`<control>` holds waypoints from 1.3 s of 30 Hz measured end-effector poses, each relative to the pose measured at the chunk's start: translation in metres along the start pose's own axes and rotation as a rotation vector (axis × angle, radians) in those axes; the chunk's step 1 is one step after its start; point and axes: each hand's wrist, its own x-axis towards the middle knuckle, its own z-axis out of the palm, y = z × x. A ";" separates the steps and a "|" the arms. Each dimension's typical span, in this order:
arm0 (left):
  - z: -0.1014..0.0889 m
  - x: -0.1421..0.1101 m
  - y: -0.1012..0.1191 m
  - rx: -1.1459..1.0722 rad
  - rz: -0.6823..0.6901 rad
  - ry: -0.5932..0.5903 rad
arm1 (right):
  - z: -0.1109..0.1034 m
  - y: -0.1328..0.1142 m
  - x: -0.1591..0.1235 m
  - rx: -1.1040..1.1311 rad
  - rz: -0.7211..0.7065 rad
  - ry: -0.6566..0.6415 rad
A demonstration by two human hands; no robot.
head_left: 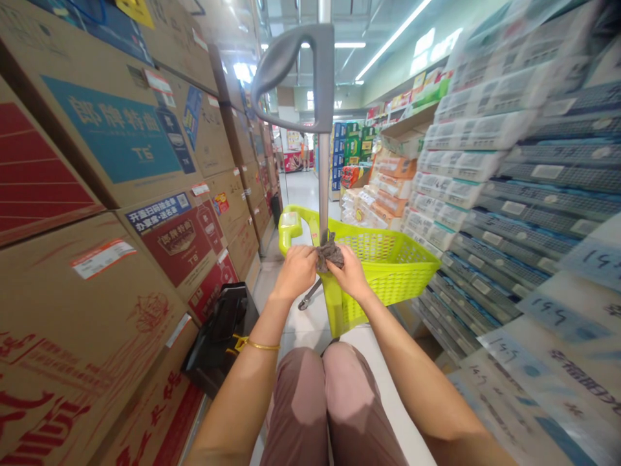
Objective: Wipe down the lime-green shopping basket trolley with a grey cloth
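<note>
A crumpled grey-brown cloth (330, 254) is bunched around the lower part of an upright metal pole (324, 181). My left hand (297, 270) is closed on the cloth's left side, fingers curled. From the right, my right hand (348, 270) grips the same cloth, its thumb pressed against it. Higher up the pole is a grey loop handle (297, 77). Right behind my hands stands a lime-green perforated shopping basket (398, 281), its green handle end (290, 230) to the left of the pole. A small caster (303, 303) shows on the floor below my left hand.
Stacked cardboard cartons (111, 136) wall the left side. A black box or bag (226, 333) sits on the floor by them. Tall stacks of wrapped packs (485, 188) line the right. An aisle floor (303, 188) runs ahead toward green and blue cartons (356, 145).
</note>
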 end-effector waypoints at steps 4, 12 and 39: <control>-0.002 -0.002 -0.001 -0.040 -0.002 0.023 | -0.011 0.012 -0.024 -0.103 -0.076 -0.063; 0.014 0.003 0.010 0.082 -0.164 0.100 | 0.014 -0.007 -0.028 -0.170 -0.002 0.100; 0.024 -0.001 0.008 0.102 -0.177 0.181 | 0.029 -0.002 -0.016 -0.168 -0.088 0.239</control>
